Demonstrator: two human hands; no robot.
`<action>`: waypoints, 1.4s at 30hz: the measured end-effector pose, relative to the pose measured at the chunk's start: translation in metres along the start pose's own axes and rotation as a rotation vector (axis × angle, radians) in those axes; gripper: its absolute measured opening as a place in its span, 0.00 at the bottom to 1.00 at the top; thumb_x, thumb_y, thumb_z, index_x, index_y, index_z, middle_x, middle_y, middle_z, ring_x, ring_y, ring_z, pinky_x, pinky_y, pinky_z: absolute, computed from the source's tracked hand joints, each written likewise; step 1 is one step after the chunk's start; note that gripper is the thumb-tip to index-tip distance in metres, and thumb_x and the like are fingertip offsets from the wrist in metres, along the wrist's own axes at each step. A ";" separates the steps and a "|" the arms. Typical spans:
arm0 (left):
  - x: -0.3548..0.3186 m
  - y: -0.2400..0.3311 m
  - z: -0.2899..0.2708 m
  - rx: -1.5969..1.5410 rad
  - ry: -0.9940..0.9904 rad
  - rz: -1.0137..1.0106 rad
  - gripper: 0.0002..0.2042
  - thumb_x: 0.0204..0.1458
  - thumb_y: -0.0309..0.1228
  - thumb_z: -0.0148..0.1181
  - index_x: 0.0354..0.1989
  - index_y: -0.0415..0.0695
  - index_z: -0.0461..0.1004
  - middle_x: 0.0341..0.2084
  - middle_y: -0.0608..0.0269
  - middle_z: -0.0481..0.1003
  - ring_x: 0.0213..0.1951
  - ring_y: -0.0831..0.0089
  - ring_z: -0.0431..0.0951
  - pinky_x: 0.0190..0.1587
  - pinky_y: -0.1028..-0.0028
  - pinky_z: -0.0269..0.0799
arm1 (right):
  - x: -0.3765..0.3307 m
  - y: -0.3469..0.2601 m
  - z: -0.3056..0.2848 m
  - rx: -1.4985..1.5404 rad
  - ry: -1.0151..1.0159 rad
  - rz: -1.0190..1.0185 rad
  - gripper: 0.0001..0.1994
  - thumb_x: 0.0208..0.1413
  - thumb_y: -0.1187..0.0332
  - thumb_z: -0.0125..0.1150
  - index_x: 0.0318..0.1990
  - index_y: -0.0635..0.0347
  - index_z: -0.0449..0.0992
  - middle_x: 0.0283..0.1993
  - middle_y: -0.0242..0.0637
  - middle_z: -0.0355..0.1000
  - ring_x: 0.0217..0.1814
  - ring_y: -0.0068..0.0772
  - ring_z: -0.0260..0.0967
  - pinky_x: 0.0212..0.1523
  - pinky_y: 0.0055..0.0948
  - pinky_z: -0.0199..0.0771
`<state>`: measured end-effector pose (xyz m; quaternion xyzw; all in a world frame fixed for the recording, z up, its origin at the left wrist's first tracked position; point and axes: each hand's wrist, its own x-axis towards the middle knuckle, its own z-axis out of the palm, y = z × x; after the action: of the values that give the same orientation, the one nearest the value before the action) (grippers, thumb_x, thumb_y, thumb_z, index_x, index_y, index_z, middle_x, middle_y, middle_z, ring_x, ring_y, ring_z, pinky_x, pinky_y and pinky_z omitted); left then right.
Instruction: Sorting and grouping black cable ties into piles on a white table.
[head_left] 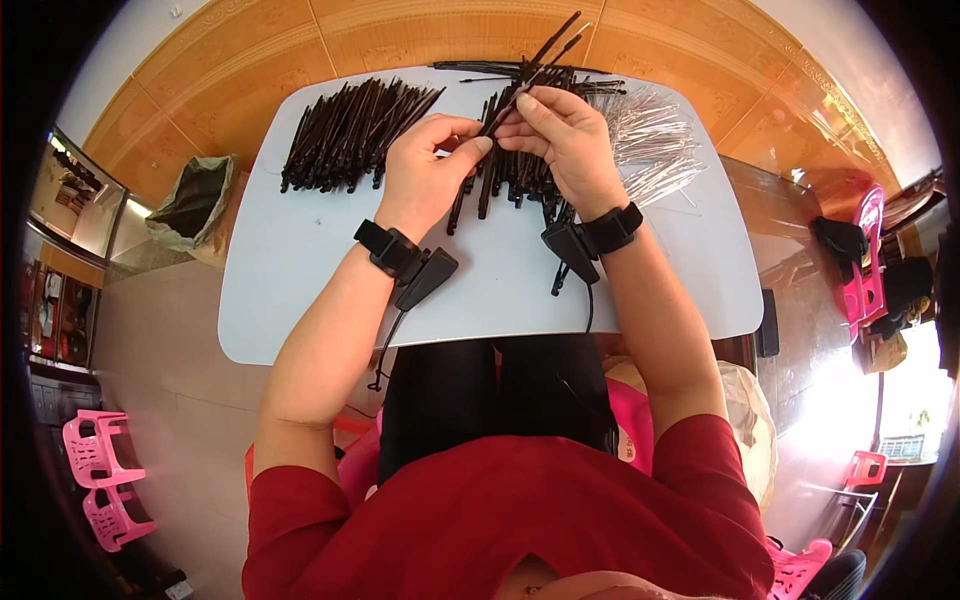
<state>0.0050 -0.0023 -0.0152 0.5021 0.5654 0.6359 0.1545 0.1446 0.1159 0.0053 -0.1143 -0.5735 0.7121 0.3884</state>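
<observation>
Both hands meet near the surface's (300, 300) far edge — left hand (425, 165) and right hand (565, 135) pinched on one thin black stick (545, 55), above the black stick pile (350, 130) and silver pins (650, 140).

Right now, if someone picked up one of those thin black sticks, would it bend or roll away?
The black stick probably stays stiff: it juts straight beyond both hands. It seems light, since fingertips alone pinch it. Being slim, it might roll on the white table.
</observation>
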 end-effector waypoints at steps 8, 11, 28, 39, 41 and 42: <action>0.001 0.000 0.000 0.064 0.012 0.123 0.07 0.48 0.23 0.67 0.36 0.38 0.79 0.30 0.64 0.76 0.31 0.74 0.76 0.33 0.76 0.74 | 0.001 0.000 0.000 0.000 0.009 0.001 0.13 0.64 0.69 0.56 0.49 0.72 0.72 0.41 0.44 0.76 0.40 0.34 0.78 0.41 0.28 0.82; 0.002 0.003 0.000 0.167 0.032 0.181 0.07 0.47 0.23 0.67 0.35 0.39 0.79 0.30 0.63 0.77 0.31 0.72 0.77 0.33 0.75 0.74 | 0.001 -0.001 0.001 -0.017 0.008 -0.004 0.13 0.64 0.69 0.56 0.49 0.72 0.72 0.41 0.44 0.76 0.41 0.34 0.78 0.42 0.28 0.82; 0.000 0.006 -0.005 0.021 -0.064 -0.172 0.10 0.49 0.28 0.68 0.38 0.39 0.80 0.30 0.64 0.79 0.31 0.77 0.77 0.33 0.77 0.74 | -0.003 -0.004 0.003 -0.058 0.014 0.001 0.13 0.62 0.70 0.58 0.47 0.73 0.73 0.38 0.43 0.77 0.37 0.31 0.78 0.39 0.24 0.82; 0.002 0.007 -0.004 -0.276 -0.111 -0.406 0.12 0.50 0.30 0.68 0.40 0.36 0.77 0.29 0.66 0.78 0.31 0.80 0.76 0.29 0.79 0.72 | -0.001 -0.006 0.001 -0.107 0.038 0.018 0.10 0.61 0.70 0.60 0.42 0.71 0.74 0.36 0.42 0.77 0.33 0.28 0.77 0.34 0.22 0.80; 0.003 0.005 -0.005 -0.288 -0.120 -0.468 0.11 0.49 0.30 0.68 0.38 0.37 0.78 0.29 0.66 0.78 0.30 0.79 0.76 0.28 0.79 0.71 | -0.001 -0.005 0.001 -0.127 0.037 0.030 0.10 0.60 0.69 0.61 0.41 0.70 0.74 0.36 0.41 0.77 0.32 0.27 0.77 0.33 0.22 0.80; 0.003 0.005 -0.005 -0.287 -0.118 -0.469 0.11 0.49 0.30 0.68 0.38 0.37 0.78 0.29 0.66 0.78 0.30 0.79 0.76 0.28 0.79 0.71 | -0.002 -0.004 0.002 -0.126 0.036 0.031 0.10 0.60 0.69 0.61 0.41 0.70 0.74 0.36 0.41 0.77 0.32 0.27 0.77 0.33 0.22 0.80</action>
<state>0.0015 -0.0048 -0.0085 0.3666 0.5604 0.6259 0.3998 0.1466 0.1135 0.0088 -0.1604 -0.6083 0.6783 0.3797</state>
